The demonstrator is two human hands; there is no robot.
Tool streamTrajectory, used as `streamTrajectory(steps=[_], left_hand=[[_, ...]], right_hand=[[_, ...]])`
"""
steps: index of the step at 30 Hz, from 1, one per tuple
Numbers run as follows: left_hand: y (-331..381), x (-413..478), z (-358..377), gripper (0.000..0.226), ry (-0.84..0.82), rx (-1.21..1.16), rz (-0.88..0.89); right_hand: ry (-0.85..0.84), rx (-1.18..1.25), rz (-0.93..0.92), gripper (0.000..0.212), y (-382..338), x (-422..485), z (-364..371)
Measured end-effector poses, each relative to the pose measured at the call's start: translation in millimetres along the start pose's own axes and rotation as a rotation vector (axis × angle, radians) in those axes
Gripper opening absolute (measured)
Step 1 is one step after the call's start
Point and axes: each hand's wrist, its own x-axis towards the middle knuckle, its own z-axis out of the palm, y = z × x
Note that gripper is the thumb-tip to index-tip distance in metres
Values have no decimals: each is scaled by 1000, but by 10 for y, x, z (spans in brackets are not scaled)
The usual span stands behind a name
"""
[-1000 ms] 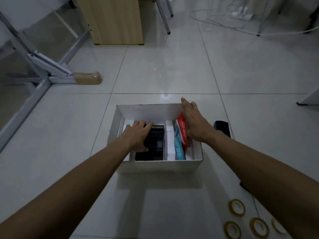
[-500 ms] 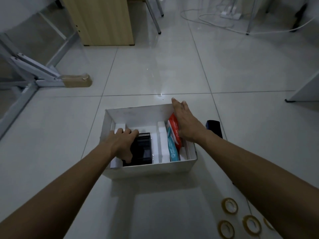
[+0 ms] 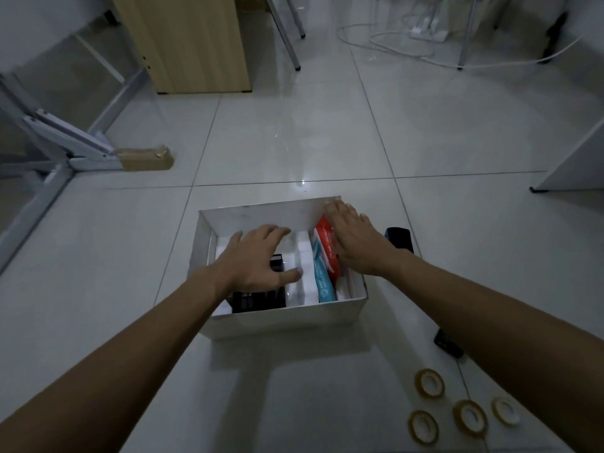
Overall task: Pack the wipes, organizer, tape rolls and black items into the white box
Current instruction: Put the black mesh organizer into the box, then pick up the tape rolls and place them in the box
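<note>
Currently, the white box [image 3: 287, 318] sits open-topped on the tiled floor [image 3: 294, 142], directly in front of the person, so that both arms reach it without leaning; the left hand [image 3: 258, 259] lies flat on the black organizer [image 3: 258, 300], fingers straight and spread, gripping nothing; this posture suggests a downward press to seat the organizer in the left compartment, between the box wall and the white foam divider [image 3: 305, 256]. The right hand [image 3: 356, 243] is likewise flat, fingers extended and close together, resting against the wipes [image 3: 325, 266]; these consist of 1 red pack [image 3: 327, 250] and 1 teal pack [image 3: 323, 282], both standing on edge in the narrow right compartment; the hand probably steadies them upright and keeps them tight to the divider, since soft packs on edge tend to lean or spring out. Packing is judged partly complete: 4 tape rolls [image 3: 469, 416] lie flat on the floor near the person's right forearm, well apart from the box; 1 black item [image 3: 399, 240] lies just beside the box's right wall; a second black item [image 3: 448, 345] shows partly from under the right forearm; none of these is inside the box yet.
</note>
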Motion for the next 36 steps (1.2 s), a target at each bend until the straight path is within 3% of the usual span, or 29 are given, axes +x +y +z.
streamTrajectory(steps=[6, 14, 18, 22, 25, 29, 31, 36], left_hand=[[607, 52, -153, 102, -21, 227, 321], [1531, -156, -24, 91, -223, 568, 860], [2015, -4, 288, 76, -233, 518, 900], [2333, 32, 758, 53, -289, 440, 869], [2416, -102, 1091, 55, -378, 399, 822], [2422, -273, 1411, 63, -358, 397, 780], [2436, -308, 1483, 62, -331, 386, 733], [2491, -305, 1584, 49, -271, 381, 725]], right_hand=[[-10, -8, -180, 58, 366, -536, -224], [-59, -267, -185, 55, 1095, -1449, -127], [-95, -237, -194, 35, 1388, -1965, -8], [-166, 11, -21, 34, 1488, -2498, 231], [-204, -48, -52, 45, 1434, -2818, 492], [-223, 44, 159, 68, 1274, -3220, 836], [-234, 44, 177, 71, 1240, -3292, 967], [-145, 20, 130, 44, 1250, -3220, 1053]])
